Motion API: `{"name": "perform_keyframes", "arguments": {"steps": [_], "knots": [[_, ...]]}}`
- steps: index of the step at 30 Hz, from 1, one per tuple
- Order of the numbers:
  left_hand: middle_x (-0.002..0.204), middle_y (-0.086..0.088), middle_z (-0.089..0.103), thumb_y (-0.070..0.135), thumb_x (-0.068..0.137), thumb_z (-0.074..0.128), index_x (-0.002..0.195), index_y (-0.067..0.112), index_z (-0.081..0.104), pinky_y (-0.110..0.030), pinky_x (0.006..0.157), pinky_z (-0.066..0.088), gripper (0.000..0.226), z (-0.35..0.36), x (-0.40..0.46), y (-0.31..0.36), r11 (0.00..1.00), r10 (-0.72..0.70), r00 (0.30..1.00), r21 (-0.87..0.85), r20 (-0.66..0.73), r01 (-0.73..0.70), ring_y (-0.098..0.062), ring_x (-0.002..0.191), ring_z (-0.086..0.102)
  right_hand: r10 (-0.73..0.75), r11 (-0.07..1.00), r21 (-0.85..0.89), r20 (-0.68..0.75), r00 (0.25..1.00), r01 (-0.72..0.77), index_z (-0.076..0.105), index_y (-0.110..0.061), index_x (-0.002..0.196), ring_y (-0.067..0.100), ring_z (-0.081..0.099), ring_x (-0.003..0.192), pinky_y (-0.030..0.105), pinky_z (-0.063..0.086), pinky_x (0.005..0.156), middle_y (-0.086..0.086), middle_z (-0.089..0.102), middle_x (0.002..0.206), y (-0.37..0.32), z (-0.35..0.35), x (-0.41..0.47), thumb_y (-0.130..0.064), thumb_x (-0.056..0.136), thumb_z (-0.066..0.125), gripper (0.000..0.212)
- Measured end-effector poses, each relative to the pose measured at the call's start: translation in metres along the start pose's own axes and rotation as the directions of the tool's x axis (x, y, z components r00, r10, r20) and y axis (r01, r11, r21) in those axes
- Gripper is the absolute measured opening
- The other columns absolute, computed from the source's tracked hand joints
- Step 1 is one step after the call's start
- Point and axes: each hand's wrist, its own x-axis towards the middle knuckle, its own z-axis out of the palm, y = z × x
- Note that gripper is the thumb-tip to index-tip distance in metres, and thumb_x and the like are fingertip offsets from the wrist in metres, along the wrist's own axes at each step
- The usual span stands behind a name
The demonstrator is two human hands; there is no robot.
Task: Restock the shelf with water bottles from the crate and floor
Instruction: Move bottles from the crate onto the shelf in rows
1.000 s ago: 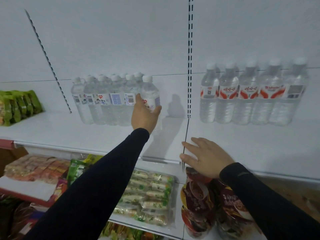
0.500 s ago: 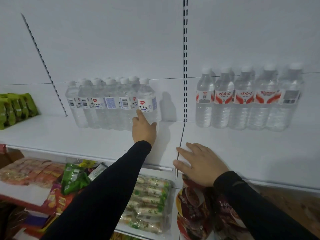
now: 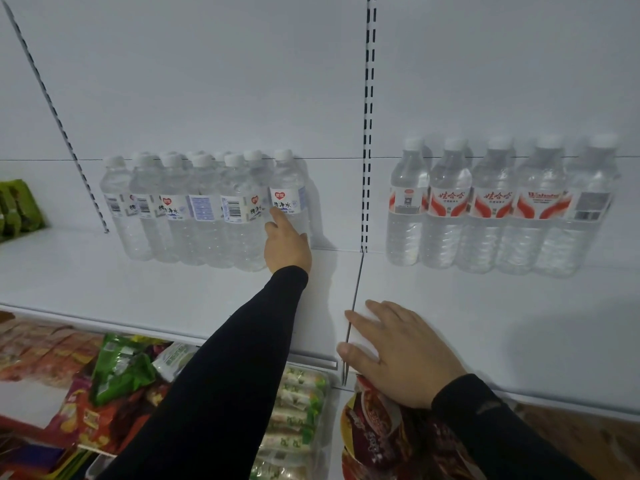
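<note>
White shelf (image 3: 138,292): runs the full width, split by a vertical seam at centre; slotted upright (image 3: 369,133) rises above the seam at 12 o'clock.

Red-labelled bottle row (image 3: 498,206): upright at 2 o'clock against the back panel, right of the upright, bottles touching side by side, well apart from the left group.

White-labelled bottle group (image 3: 187,209): upright at 10 o'clock, left of the upright, packed at least two deep; exact count cannot be told. Bare shelf lies between its right end and the seam.

End bottle (image 3: 288,199): upright, rightmost of the white-labelled group, touching its neighbour, label facing out.

Left hand (image 3: 287,244): reached to the shelf back, forefinger extended and touching the end bottle just under its label; the other fingers are hidden behind the hand, so whether they curl round the bottle cannot be told.

Right hand (image 3: 398,351): at 5 o'clock, flat, fingers spread and straight, palm pressed on the shelf front edge just right of the seam; holds nothing.

Lower tier: dark red snack bags (image 3: 374,431) directly under the right hand; wrapped sausage packs (image 3: 298,417) at 6 o'clock, partly hidden by the left sleeve; green packet (image 3: 121,372) and orange packs (image 3: 45,348) at 8 o'clock.

Green packets (image 3: 17,209): at 9 o'clock on the shelf's far left end, cut by the frame edge.
</note>
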Motion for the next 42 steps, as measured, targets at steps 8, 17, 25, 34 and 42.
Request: {"name": "perform_keyframes", "arguments": {"steps": [8,17,25,34,42], "knots": [[0.123,-0.02,0.053,0.019,0.092,0.062,0.147,0.006,0.02,-0.043,0.08,0.049,0.07,0.006,0.012,-0.003,0.999,-0.029,0.999,-0.038,0.018,0.03,-0.04,0.103,0.06,0.004,1.0,0.007,0.012,1.0,-0.004,0.012,-0.039,0.156,0.017,0.003,0.152,0.035,0.0,0.121,-0.002,0.007,0.166,0.001,0.0,0.002,-0.073,0.092,0.014,0.073],[0.122,-0.02,0.055,0.016,0.093,0.054,0.153,0.008,0.009,-0.035,0.081,0.042,0.076,-0.015,-0.003,-0.01,0.997,0.074,0.971,-0.024,0.225,-0.071,-0.036,0.111,0.056,0.01,1.0,0.027,-0.004,1.0,-0.01,0.015,-0.039,0.155,0.017,0.006,0.151,0.033,0.002,0.121,-0.002,0.01,0.166,-0.001,-0.003,0.001,-0.072,0.092,0.017,0.071],[0.107,0.0,0.068,0.03,0.093,0.055,0.128,0.016,0.06,-0.022,0.085,0.042,0.037,-0.103,-0.074,-0.008,0.949,0.251,0.937,-0.253,0.243,-0.189,-0.014,0.1,0.061,-0.003,0.997,0.075,-0.077,0.997,0.009,0.03,-0.032,0.153,0.019,0.019,0.149,0.033,0.011,0.12,0.003,0.024,0.162,-0.003,-0.003,-0.001,-0.081,0.085,0.018,0.085],[0.106,0.019,0.066,0.032,0.094,0.061,0.11,0.024,0.069,-0.016,0.083,0.046,0.019,-0.162,-0.199,-0.091,0.882,0.348,0.913,-0.405,0.212,-0.242,0.006,0.104,0.058,-0.19,0.974,-0.01,-0.575,0.796,0.225,0.068,-0.007,0.122,0.032,0.058,0.116,0.045,0.044,0.104,0.016,0.062,0.129,-0.014,0.043,-0.079,-0.041,0.097,0.05,0.046],[0.111,0.004,0.066,0.052,0.087,0.052,0.117,0.017,0.067,-0.018,0.081,0.041,0.048,-0.087,-0.328,-0.177,0.971,0.231,0.58,-0.148,0.781,-0.187,-0.011,0.102,0.06,0.152,0.958,0.257,-0.068,0.986,-0.13,0.065,-0.013,0.128,0.028,0.056,0.122,0.044,0.052,0.096,0.01,0.059,0.135,0.007,0.204,-0.208,-0.062,0.1,0.021,0.071]]}}
